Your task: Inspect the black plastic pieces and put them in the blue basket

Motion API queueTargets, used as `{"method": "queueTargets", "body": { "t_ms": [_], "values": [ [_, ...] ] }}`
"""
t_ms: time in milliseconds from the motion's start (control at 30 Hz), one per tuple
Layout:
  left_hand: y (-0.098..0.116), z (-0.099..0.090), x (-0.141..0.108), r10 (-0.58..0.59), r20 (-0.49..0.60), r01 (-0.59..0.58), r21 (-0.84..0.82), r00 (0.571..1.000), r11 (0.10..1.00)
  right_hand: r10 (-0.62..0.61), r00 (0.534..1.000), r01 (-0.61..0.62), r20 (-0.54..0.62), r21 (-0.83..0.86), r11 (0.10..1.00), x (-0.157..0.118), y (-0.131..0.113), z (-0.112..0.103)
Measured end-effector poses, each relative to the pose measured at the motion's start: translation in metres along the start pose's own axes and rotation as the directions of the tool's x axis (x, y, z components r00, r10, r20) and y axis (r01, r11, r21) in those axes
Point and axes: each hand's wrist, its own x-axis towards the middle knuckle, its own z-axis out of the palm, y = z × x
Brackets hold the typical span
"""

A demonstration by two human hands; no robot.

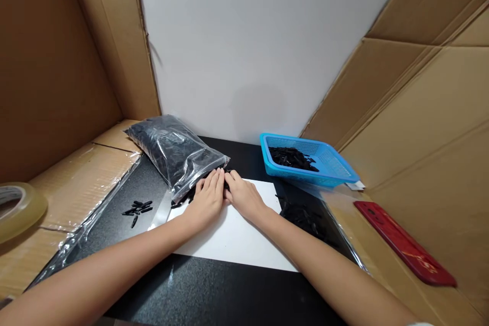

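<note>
My left hand (pixel 207 197) rests over small black elongated pieces (pixel 176 205) at the mouth of a clear plastic bag (pixel 171 150), its fingers stretched out side by side. Against it, fingertips almost meeting, my right hand (pixel 244 196) has its fingers bent around some of the pieces, which are mostly hidden. The bag is full of similar dark pieces and lies tilted toward my hands. Beneath both hands is a white sheet (pixel 237 237). What exactly lies under my palms cannot be seen.
A blue basket (pixel 336 163) holding black pieces stands at the back right. Loose black pieces lie left (pixel 138 209) and right (pixel 305 219) on the black surface (pixel 214 290). A tape roll (pixel 32 211) and a red flat case (pixel 405 244) rest on cardboard at the sides.
</note>
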Motion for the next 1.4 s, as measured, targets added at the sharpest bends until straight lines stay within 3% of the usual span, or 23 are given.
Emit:
{"method": "queueTargets", "body": {
  "t_ms": [167,267,333,400,500,567,667,767,900,1033,1167,1267,1400],
  "values": [
    [0.023,-0.032,0.007,-0.078,-0.027,0.067,-0.272,0.997,0.960,0.007,0.999,-0.004,-0.039,0.093,0.996,0.002,0.018,-0.011],
    [0.037,-0.054,0.011,-0.182,0.006,0.160,-0.508,0.983,0.846,-0.019,0.998,0.028,-0.057,0.160,0.987,0.004,0.026,-0.028],
    [0.043,-0.060,0.014,-0.298,0.102,0.289,-0.660,0.949,0.694,-0.044,0.997,0.056,-0.066,0.194,0.979,0.003,0.026,-0.041],
    [0.047,-0.057,0.016,-0.347,0.271,0.418,-0.773,0.898,0.477,-0.082,0.994,0.095,-0.069,0.216,0.972,-0.001,0.022,-0.051],
    [0.049,-0.039,0.017,-0.298,0.502,0.558,-0.817,0.812,0.144,-0.158,0.987,0.162,-0.039,0.222,0.961,-0.011,0.009,-0.058],
    [0.050,-0.026,0.016,-0.271,0.581,0.596,-0.802,0.767,-0.033,-0.206,0.978,0.199,0.012,0.222,0.955,-0.019,0.002,-0.055],
    [0.048,-0.012,0.014,-0.263,0.647,0.609,-0.762,0.716,-0.220,-0.241,0.969,0.220,0.059,0.245,0.944,-0.028,-0.002,-0.051],
    [0.045,-0.010,0.015,-0.243,0.665,0.580,-0.741,0.706,-0.340,-0.229,0.972,0.195,0.047,0.382,0.903,-0.032,-0.001,-0.053],
    [0.039,-0.016,0.020,-0.202,0.657,0.546,-0.729,0.726,-0.413,-0.195,0.979,0.197,-0.061,0.535,0.821,-0.035,0.003,-0.062],
    [0.034,-0.023,0.021,-0.199,0.634,0.526,-0.747,0.747,-0.407,-0.067,0.974,0.159,-0.218,0.442,0.883,-0.041,0.017,-0.056],
    [0.030,-0.030,0.023,-0.251,0.574,0.474,-0.803,0.780,-0.362,-0.001,0.993,0.045,-0.122,0.359,0.932,-0.047,0.032,-0.028],
    [0.028,-0.034,0.026,-0.274,0.553,0.469,-0.825,0.787,-0.316,-0.016,0.992,0.062,-0.125,0.371,0.926,-0.047,0.031,-0.009],
    [0.030,-0.034,0.025,-0.275,0.546,0.490,-0.835,0.791,-0.249,-0.068,0.987,0.124,-0.146,0.422,0.898,-0.041,0.023,-0.005]
  ]
}}
